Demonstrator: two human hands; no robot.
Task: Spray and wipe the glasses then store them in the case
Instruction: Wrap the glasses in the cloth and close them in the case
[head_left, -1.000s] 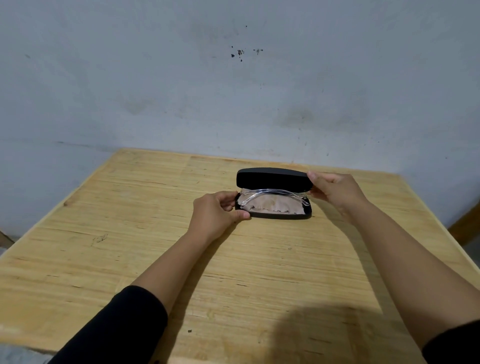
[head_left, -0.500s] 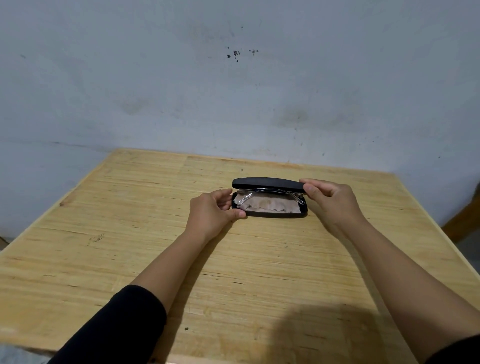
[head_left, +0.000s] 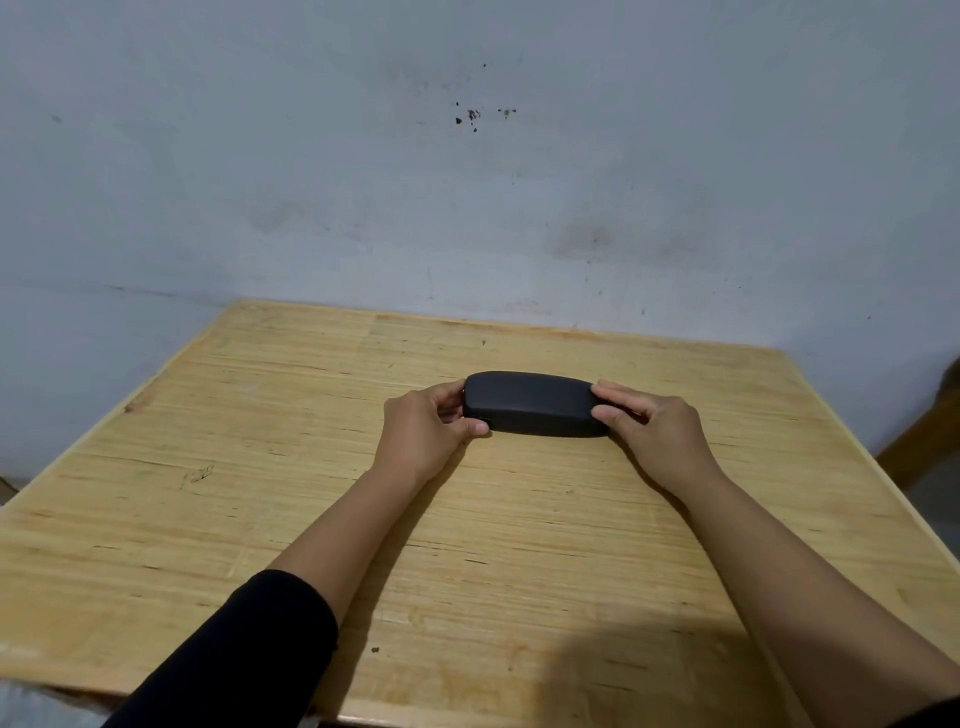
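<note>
case: black hard case (head_left: 535, 404) is lying flat on the wooden table (head_left: 260, 493), long side running left to right, a bit past table centre toward the wall (head_left: 467, 208). Lid is sitting fully down on the base; only a thin seam is showing along the near edge.
contents: nothing is showing with the lid down, so I can't confirm from this frame what is inside.
left hand: my left hand (head_left: 423, 434) is gripping the case's left end, thumb (head_left: 470, 427) on the near side, fingers curling around the end and far side.
right hand: my right hand (head_left: 652, 431) is gripping the right end, thumb on the near front corner, fingers lying over the top edge.
arms: both forearms are reaching in from the near edge; black sleeve (head_left: 249, 654) is showing on my left arm.
table: no other items are lying on it in view.
change vs 1.0 s ago: lid was standing raised then, with clear-framed glasses and a pale cloth showing in the base.
change vs 0.5 s ago: lid was half down with a gap still showing the glasses and cloth; that gap is now gone. The case is sitting on the same spot, and my right hand is now wrapping the end instead of pressing on the lid.
</note>
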